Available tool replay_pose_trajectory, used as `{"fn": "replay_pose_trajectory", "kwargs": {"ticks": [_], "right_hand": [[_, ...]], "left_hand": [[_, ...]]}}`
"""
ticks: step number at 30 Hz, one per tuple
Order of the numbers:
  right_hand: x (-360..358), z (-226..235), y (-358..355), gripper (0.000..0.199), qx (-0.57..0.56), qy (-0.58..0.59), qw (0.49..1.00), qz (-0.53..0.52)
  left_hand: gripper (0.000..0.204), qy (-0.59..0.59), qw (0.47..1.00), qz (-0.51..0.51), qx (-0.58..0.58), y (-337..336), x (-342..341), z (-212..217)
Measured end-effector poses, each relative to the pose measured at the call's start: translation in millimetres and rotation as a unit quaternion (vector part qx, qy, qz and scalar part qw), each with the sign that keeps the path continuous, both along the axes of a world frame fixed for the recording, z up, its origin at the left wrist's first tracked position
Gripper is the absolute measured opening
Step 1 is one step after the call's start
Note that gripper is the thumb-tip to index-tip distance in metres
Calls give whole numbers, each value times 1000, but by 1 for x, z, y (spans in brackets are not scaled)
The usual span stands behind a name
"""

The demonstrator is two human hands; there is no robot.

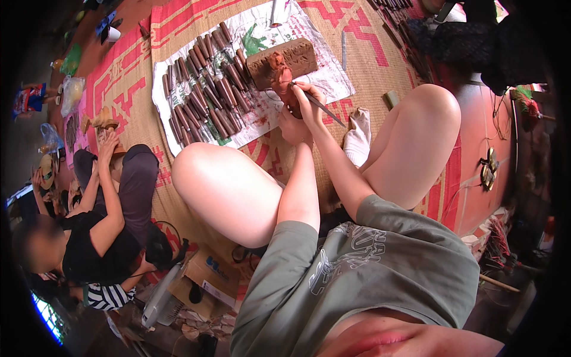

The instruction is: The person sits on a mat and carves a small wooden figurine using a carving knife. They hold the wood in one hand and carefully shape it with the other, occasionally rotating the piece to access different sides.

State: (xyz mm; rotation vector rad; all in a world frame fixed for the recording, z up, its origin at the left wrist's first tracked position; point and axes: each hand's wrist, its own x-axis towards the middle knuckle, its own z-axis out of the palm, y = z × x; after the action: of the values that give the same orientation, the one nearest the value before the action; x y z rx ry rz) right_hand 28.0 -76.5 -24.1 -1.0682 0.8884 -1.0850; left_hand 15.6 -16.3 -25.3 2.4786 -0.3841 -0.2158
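I sit on a woven mat with both knees up. My left hand (292,127) grips the lower part of a reddish-brown clay figure (278,70) standing between my knees. My right hand (310,97) holds a thin pointed tool (327,110) like a pen, its tip touching the figure's side. Right behind the figure lies a brown clay block (298,55) on a white plastic sheet (324,77).
Several dark clay rolls (205,89) lie in rows on the sheet's left part. A white cloth (358,134) lies by my right knee. Another person (104,208) sits at the left, handling a small clay piece. A cardboard box (209,275) and a fan (159,302) stand lower left.
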Motion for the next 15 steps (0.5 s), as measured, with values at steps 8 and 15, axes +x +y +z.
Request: {"fn": "replay_pose_trajectory", "kwargs": {"ticks": [8, 15], "right_hand": [[-14, 2, 2, 13, -100, 104, 989, 43], [-23, -5, 9, 7, -91, 44, 995, 10]], "left_hand": [[39, -5, 1000, 9, 10, -2, 0, -7], [39, 11, 1000, -13, 23, -5, -4, -5]]}}
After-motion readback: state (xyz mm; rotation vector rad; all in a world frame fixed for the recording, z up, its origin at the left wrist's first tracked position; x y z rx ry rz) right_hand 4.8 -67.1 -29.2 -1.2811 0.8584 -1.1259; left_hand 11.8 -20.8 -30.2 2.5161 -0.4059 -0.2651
